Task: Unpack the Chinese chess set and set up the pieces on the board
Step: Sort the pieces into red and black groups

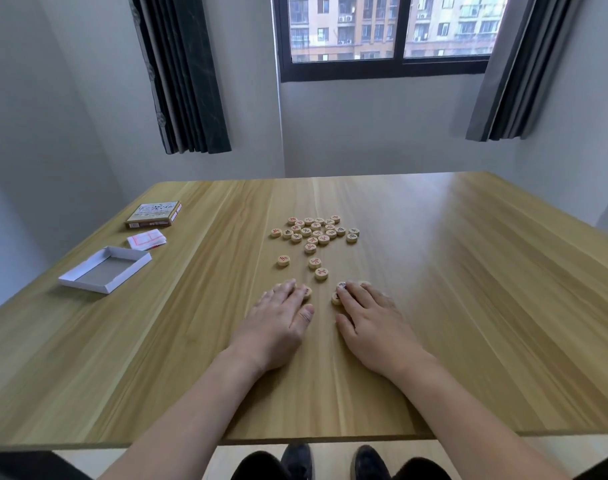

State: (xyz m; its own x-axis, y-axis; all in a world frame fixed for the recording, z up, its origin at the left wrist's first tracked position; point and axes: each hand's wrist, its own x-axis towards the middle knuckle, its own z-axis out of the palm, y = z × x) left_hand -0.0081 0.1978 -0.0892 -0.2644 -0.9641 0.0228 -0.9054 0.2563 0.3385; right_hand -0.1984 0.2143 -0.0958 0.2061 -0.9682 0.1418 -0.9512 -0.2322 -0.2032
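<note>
While characters stay unreadable, left hand (pixel 278 315) and right hand (pixel 372 317) lie flat—fingers covering pieces (pixel 314 232).

Your left hand (pixel 278 318) and right hand (pixel 372 320) were bare, with no rings or watch. Your forearms carried no sleeves. You wore dark trousers (pixel 257 465) and dark shoes (pixel 297 460).

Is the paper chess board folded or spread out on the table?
Folded. The paper board lies as a small stacked packet with red lines, between the printed box lid and the open white tray. The pieces lie on the bare table.
</note>
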